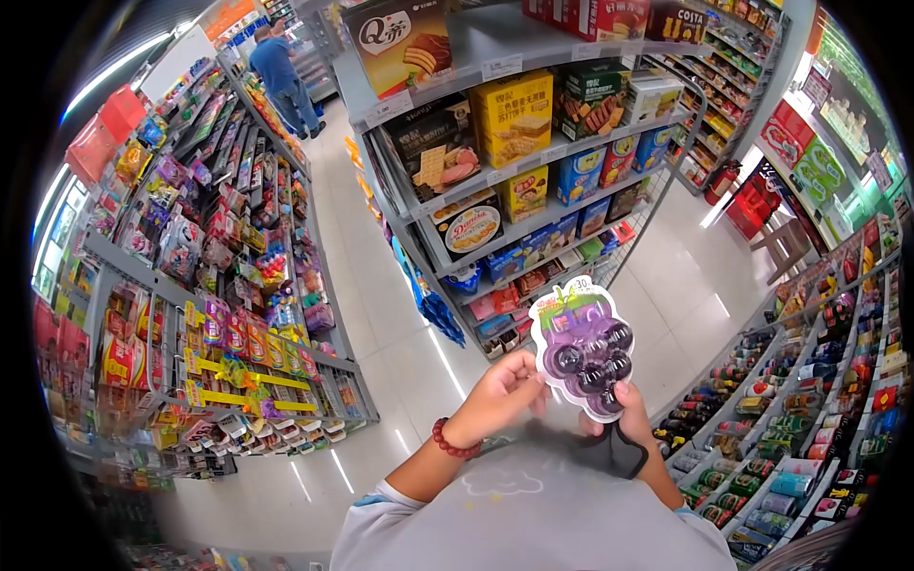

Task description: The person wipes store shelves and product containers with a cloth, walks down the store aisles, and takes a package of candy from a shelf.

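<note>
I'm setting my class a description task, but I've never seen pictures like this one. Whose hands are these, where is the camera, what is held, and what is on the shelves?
There is no machine here: the hands belong to the person wearing the camera on their head. It looks forward and down, so the person's own shirt shows at the bottom.

The right hand holds a grape-shaped pack by its lower right edge. The left hand, with a red bracelet at its wrist, is at the pack's left edge.

Ahead, a shelf rack carries boxes; cans lie at right.
</note>
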The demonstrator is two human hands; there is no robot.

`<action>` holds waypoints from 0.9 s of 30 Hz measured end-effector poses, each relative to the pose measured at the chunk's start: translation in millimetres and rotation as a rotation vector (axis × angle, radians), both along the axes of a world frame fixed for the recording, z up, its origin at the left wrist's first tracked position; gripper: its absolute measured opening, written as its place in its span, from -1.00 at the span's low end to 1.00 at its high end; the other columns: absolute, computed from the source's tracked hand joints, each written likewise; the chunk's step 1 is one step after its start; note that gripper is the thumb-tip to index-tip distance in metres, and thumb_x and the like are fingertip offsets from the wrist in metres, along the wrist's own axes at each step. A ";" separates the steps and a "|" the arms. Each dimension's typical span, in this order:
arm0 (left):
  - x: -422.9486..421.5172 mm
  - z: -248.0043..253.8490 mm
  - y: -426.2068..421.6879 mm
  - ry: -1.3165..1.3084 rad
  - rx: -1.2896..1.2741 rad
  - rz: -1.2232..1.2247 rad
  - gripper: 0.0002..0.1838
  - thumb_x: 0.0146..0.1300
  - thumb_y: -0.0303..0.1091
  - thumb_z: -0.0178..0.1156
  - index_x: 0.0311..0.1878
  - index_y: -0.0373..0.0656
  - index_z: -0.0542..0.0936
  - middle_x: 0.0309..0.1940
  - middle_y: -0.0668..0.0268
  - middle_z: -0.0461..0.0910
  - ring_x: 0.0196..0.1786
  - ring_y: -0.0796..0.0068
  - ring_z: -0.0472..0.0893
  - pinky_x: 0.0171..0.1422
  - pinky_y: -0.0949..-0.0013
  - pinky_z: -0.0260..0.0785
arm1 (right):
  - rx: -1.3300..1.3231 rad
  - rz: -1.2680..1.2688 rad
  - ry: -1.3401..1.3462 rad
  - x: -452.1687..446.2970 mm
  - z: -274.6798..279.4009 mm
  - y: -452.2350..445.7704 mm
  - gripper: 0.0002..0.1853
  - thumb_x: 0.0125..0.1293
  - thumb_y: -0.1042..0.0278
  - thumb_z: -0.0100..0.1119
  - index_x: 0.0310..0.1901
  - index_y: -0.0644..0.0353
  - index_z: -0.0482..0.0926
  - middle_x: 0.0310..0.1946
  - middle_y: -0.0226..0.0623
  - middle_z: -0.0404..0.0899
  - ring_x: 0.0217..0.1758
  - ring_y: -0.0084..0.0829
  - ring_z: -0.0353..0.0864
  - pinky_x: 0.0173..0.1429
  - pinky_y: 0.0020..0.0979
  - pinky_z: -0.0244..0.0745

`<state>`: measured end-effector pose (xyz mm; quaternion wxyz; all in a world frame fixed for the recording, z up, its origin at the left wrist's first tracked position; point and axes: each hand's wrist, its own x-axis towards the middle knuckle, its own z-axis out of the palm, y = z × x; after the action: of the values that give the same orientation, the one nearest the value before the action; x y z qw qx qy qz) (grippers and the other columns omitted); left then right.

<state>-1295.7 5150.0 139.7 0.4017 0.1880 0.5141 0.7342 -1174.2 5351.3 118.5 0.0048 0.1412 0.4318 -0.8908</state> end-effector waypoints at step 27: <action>18.2 -6.7 4.8 0.072 -0.092 0.220 -0.91 0.50 -0.46 0.02 -0.10 -0.25 0.49 -0.33 0.35 0.61 -0.33 0.63 0.60 -0.17 0.50 0.50 | 0.171 0.042 -0.008 4.6 -2.2 -5.3 -0.63 0.43 0.18 -0.03 0.00 0.37 0.47 -0.44 -0.18 0.62 -0.50 -0.43 0.59 -0.33 -0.43 0.49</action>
<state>-1277.5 5154.8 133.0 0.3082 0.1380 0.5787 0.7423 -1169.7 5346.0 116.3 0.0131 0.1357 0.5093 -0.8497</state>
